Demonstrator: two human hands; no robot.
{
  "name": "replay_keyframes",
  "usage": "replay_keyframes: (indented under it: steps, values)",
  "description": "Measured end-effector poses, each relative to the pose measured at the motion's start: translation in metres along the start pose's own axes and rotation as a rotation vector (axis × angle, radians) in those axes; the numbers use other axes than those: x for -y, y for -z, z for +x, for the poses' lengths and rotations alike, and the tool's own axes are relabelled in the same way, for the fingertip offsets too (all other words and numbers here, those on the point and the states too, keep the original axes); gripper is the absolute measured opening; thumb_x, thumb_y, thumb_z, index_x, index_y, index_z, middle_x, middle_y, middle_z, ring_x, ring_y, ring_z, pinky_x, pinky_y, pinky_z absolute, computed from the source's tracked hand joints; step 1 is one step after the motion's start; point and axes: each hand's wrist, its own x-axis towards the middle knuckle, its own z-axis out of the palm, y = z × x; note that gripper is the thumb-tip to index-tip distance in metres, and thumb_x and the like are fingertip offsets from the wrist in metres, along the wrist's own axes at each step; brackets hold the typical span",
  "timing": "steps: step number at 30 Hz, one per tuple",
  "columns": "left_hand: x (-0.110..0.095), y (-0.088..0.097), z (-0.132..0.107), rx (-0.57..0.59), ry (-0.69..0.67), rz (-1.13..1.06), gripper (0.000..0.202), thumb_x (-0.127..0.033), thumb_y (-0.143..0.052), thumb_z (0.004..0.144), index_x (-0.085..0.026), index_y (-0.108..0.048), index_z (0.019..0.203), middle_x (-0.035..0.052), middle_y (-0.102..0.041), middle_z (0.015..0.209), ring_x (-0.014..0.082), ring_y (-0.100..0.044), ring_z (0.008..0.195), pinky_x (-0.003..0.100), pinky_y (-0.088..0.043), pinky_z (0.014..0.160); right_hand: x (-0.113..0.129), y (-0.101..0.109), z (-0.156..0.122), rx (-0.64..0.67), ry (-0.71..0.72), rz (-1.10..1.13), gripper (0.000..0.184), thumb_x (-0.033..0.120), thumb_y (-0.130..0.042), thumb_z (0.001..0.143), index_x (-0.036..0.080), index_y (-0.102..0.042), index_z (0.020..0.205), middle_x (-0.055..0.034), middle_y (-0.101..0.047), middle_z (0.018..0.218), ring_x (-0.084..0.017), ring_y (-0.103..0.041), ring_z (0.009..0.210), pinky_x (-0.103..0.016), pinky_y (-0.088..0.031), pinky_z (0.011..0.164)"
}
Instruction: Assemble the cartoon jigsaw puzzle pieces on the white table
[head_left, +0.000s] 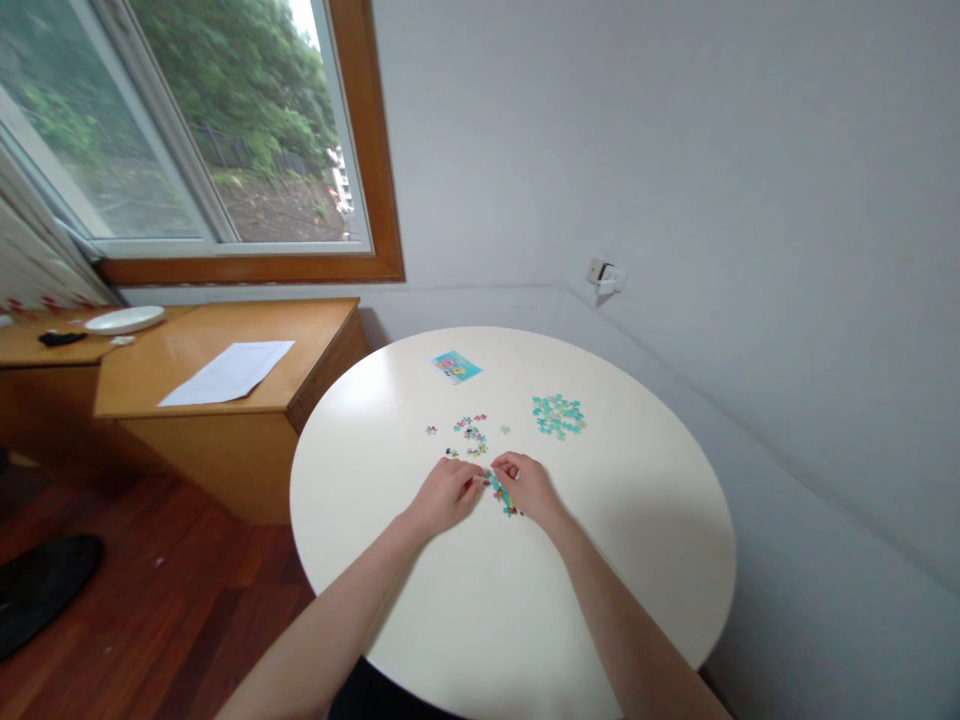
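A small cluster of colourful jigsaw puzzle pieces [500, 492] lies on the white round table [480, 600], between my two hands and partly covered by them. My left hand [448, 492] is closed in a pinch at the left side of this cluster, its fingertips on a jigsaw puzzle piece. From the other side my right hand [528, 484] reaches in with thumb and fingers pressed together at the cluster's upper edge. Whatever is in that pinch is too small to make out. Just beyond the hands are loose dark and pink puzzle pieces [472, 434].
Farther right lies a pile of turquoise puzzle pieces [559, 416]. A picture card [456, 367] rests near the table's far side. At left, a wooden desk [315, 345] holds a white paper sheet [229, 373] and a white plate [126, 320]. A wall socket [606, 276] sits beyond the table.
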Motion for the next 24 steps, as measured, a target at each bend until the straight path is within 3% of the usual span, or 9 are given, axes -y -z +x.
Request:
replay_keyframes:
  steps: [8, 16, 24]
  values:
    - [0.002, 0.004, 0.002, -0.037, 0.163, -0.059, 0.024, -0.010, -0.043, 0.078, -0.017, -0.066, 0.081, 0.0035, -0.067, 0.075, 0.0135, -0.058, 0.068, 0.024, -0.043, 0.066, 0.000, -0.001, 0.006, -0.003, -0.056, 0.101, 0.011, 0.023, -0.054, 0.067, 0.020, -0.065, 0.066, 0.0017, -0.061, 0.054, -0.012, -0.053, 0.049, -0.023, -0.039, 0.048]
    - [0.002, 0.002, 0.002, -0.059, 0.211, -0.146, 0.025, -0.011, -0.043, 0.077, -0.015, -0.066, 0.083, 0.0022, -0.064, 0.069, 0.0114, -0.052, 0.060, 0.022, -0.040, 0.061, 0.006, -0.001, 0.003, -0.036, -0.063, 0.111, 0.014, 0.025, -0.050, 0.067, 0.019, -0.063, 0.067, 0.0013, -0.059, 0.054, -0.011, -0.051, 0.049, -0.022, -0.040, 0.048]
    - [0.011, -0.005, 0.001, -0.169, 0.316, -0.324, 0.021, -0.016, -0.044, 0.078, -0.013, -0.065, 0.080, -0.0016, -0.055, 0.058, 0.0082, -0.043, 0.052, 0.019, -0.034, 0.052, 0.006, 0.001, 0.003, -0.077, -0.079, 0.101, 0.018, 0.029, -0.048, 0.068, 0.017, -0.062, 0.069, 0.0014, -0.056, 0.053, -0.011, -0.050, 0.050, -0.021, -0.039, 0.049]
